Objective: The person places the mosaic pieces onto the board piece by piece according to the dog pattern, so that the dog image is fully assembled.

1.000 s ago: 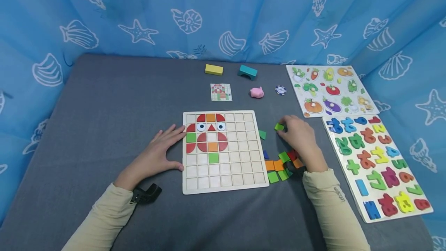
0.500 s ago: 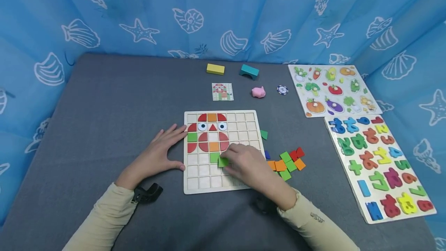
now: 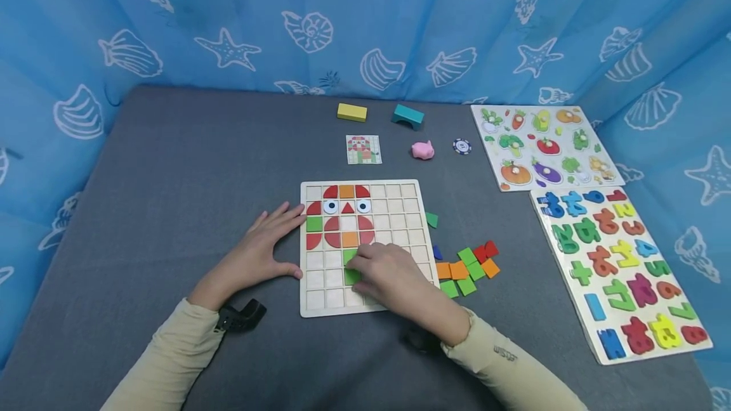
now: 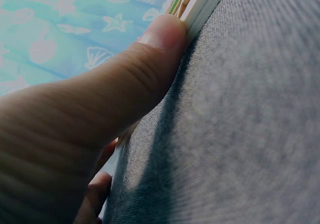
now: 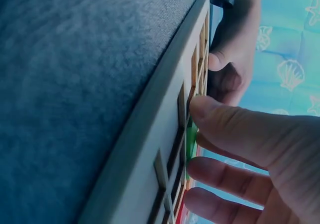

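Observation:
My left hand (image 3: 259, 257) spreads its fingers along the left edge of a wooden grid board (image 3: 400, 208), the thumb touching the frame in the left wrist view. My right hand (image 3: 391, 276) is over the board's lower middle. Its thumb and fingertips hold a green square tile (image 3: 351, 277) at a grid cell, just below another green tile (image 3: 348, 254) that the fingers partly cover. Higher on the grid sit red curved tiles (image 3: 366, 223), two eye tiles (image 3: 363, 206), a red triangle (image 3: 347, 208) and orange squares (image 3: 349, 239).
Loose green, orange and red tiles (image 3: 459, 270) lie right of the board. Behind it are a pattern card (image 3: 363, 149), a pink pig (image 3: 422, 150), a poker chip (image 3: 462, 146), and yellow (image 3: 351, 112) and teal (image 3: 408, 116) blocks. Vegetable (image 3: 531, 170) and number (image 3: 596, 319) puzzles stand far right.
My right hand has carried the green tile from beside the loose pieces leftward onto the board, then slightly left to the cell below the other green tile. My left hand has stayed put.

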`<act>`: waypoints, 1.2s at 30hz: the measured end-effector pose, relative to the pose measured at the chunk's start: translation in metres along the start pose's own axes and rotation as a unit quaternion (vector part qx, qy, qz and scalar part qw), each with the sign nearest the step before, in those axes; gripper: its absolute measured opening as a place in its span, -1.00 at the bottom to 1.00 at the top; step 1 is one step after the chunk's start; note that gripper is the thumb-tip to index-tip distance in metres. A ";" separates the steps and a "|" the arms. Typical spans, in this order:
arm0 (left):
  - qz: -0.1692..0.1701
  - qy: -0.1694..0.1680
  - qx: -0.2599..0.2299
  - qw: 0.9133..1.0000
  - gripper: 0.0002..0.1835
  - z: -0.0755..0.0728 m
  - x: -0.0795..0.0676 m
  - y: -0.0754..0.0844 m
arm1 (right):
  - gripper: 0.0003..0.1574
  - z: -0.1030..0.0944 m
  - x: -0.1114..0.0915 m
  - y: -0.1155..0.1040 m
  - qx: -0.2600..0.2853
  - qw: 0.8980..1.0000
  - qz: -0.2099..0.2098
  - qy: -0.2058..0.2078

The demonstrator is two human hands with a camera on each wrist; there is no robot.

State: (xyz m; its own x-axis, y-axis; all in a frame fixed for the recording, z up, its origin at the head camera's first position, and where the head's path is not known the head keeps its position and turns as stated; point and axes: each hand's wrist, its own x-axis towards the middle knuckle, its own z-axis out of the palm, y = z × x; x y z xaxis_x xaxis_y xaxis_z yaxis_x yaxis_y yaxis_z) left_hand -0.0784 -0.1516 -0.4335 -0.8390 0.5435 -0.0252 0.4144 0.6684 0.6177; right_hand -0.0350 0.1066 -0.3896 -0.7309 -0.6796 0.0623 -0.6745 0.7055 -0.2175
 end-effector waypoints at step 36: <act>0.008 0.006 0.000 1.000 0.09 0.003 0.001 -0.005 | -0.70 -0.041 -0.105 0.124 0.028 0.976 0.210 -0.043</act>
State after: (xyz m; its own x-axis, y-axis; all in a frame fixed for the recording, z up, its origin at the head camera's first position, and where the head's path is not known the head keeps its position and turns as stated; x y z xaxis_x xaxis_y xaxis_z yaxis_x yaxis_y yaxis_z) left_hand -0.0799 -0.1531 -0.4384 -0.8366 0.5478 -0.0068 0.4274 0.6603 0.6176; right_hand -0.0467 0.2738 -0.3833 -0.9287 -0.3489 -0.1256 -0.3086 0.9150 -0.2598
